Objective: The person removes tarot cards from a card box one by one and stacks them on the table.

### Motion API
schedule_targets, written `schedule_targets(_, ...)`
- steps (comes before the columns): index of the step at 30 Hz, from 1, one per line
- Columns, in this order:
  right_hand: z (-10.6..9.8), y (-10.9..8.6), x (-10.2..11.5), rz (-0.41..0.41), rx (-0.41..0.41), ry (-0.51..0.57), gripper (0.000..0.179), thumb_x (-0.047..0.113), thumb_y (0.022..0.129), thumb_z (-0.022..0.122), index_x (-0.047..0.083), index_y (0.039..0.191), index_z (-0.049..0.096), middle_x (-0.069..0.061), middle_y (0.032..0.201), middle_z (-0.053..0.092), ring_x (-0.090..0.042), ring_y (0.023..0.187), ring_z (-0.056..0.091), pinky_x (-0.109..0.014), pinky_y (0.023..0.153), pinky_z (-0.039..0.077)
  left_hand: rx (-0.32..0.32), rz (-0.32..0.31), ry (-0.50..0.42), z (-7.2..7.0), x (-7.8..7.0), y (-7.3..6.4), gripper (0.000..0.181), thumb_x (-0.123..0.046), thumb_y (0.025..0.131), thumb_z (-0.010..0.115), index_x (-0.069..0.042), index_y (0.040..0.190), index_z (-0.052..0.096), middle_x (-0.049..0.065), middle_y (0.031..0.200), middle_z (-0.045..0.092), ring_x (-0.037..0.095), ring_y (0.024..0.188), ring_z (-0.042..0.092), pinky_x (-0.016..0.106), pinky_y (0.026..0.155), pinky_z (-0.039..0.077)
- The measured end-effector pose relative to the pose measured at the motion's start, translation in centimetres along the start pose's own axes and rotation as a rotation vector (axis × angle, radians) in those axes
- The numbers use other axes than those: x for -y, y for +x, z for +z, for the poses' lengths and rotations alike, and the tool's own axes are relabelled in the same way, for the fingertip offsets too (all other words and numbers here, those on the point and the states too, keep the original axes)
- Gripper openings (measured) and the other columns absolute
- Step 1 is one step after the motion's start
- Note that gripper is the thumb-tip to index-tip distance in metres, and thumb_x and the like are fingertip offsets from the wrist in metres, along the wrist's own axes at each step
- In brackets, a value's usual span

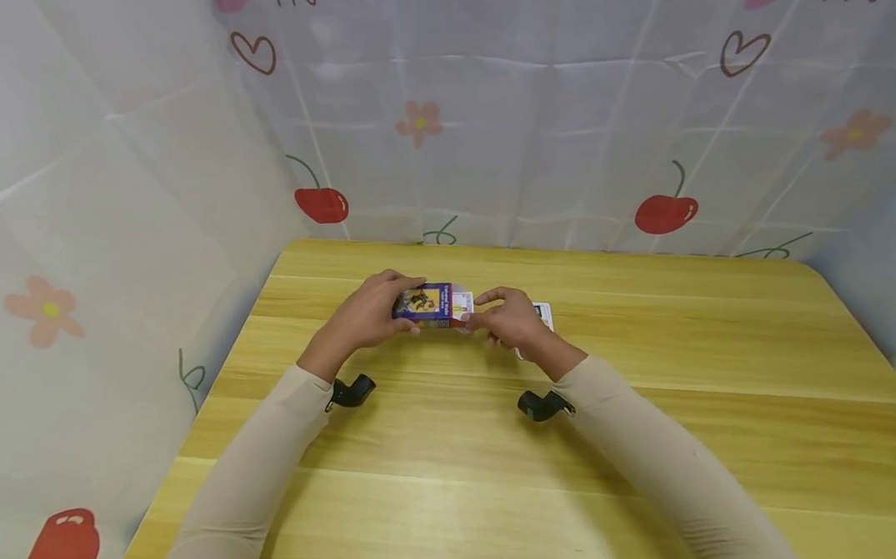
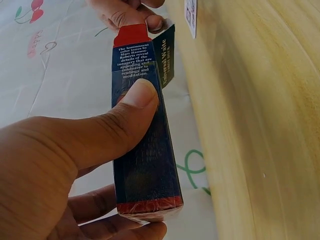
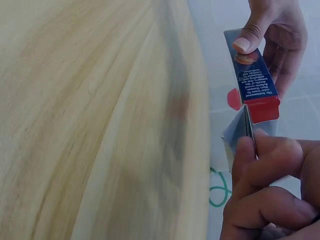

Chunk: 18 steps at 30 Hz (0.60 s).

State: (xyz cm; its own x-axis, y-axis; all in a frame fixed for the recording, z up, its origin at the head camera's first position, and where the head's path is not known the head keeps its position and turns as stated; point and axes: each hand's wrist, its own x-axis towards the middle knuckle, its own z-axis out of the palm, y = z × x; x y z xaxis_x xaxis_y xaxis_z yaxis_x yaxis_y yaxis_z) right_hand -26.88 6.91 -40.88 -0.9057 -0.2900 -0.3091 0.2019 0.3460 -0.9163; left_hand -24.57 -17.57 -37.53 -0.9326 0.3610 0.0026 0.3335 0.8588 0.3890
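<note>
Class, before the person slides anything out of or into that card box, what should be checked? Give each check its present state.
1. Left hand grips the card box: ok.
2. Box end flap open: ok.
3. Right hand at the open end, pinching there: ok.
4. What the right hand pinches, cards or flap: cannot tell.
5. Loose card lying on the table beside the right hand: ok.

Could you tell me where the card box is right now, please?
In the head view the card box sits above the far middle of the table, gripped by the left hand, with the right hand at its open right end.
</note>
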Motion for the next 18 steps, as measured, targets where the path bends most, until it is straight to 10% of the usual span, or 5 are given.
schedule_targets(18, -2.7, -0.5, -0.9, -0.079, -0.203, 0.067, 0.035, 0.025, 0.095, 0.066, 0.013, 0.128, 0.065, -0.022, 0.103, 0.059, -0.009, 0.044, 0.029, -0.024, 0.044, 0.03, -0.019, -0.022, -0.005, -0.6, 0.2, -0.1, 0.073, -0.03, 0.083, 0.08, -0.016, 0.147, 0.048, 0.014, 0.14, 0.052, 0.033, 0.128, 0.049, 0.051, 0.108, 0.043)
